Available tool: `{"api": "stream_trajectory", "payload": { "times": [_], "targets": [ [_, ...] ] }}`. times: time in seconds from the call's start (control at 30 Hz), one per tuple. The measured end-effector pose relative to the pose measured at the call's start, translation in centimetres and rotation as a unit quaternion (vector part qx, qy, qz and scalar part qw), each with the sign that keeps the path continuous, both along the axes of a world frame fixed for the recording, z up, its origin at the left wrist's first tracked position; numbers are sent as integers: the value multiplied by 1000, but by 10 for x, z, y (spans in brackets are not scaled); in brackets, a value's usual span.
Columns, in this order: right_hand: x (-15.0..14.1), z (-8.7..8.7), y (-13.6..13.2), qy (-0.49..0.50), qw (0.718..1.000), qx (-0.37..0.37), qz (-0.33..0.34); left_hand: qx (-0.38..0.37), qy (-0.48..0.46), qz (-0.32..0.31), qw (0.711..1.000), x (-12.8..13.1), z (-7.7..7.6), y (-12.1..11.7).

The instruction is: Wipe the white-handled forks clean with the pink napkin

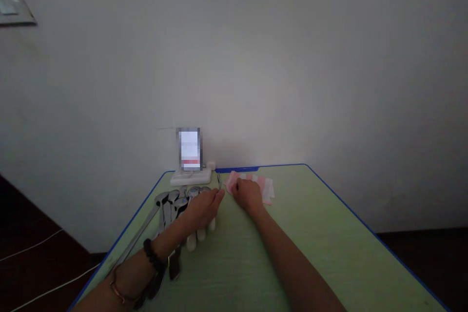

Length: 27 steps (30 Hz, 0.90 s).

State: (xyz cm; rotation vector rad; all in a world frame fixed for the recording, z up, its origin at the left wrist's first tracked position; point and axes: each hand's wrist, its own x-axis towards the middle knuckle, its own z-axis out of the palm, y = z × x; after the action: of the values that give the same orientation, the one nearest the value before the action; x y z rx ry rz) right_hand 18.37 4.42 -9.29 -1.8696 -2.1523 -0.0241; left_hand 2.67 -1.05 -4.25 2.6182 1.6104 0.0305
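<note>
My left hand [204,206] lies over a row of several metal spoons and forks [171,204] on the green table [329,253]. Its fingers are closed on a fork [219,183] whose tines point toward the wall. My right hand [247,195] rests with curled fingers on a pink and white cloth [266,187] at the far side of the table. The white handles [199,236] of some cutlery stick out below my left hand.
A phone with a lit screen [189,149] stands on a white stand [190,176] against the wall at the table's far edge. The table has a blue rim [351,209]. White cables [44,287] run on the dark floor at left.
</note>
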Motion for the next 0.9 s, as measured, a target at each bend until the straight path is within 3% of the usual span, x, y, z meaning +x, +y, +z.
{"api": "stream_trajectory", "payload": {
  "times": [0.23, 0.57, 0.9],
  "targets": [
    [0, -3, 7, 13, 1000, 7, 22, 17, -22, 90, 996, 2, -13, 10],
    [0, 3, 2, 0, 1000, -14, -1, -35, -94, 93, 991, 0, -19, 13],
    [-6, 0, -7, 3, 999, 20, 35, -37, -157, 123, 979, -2, -30, 16]
  ]
}}
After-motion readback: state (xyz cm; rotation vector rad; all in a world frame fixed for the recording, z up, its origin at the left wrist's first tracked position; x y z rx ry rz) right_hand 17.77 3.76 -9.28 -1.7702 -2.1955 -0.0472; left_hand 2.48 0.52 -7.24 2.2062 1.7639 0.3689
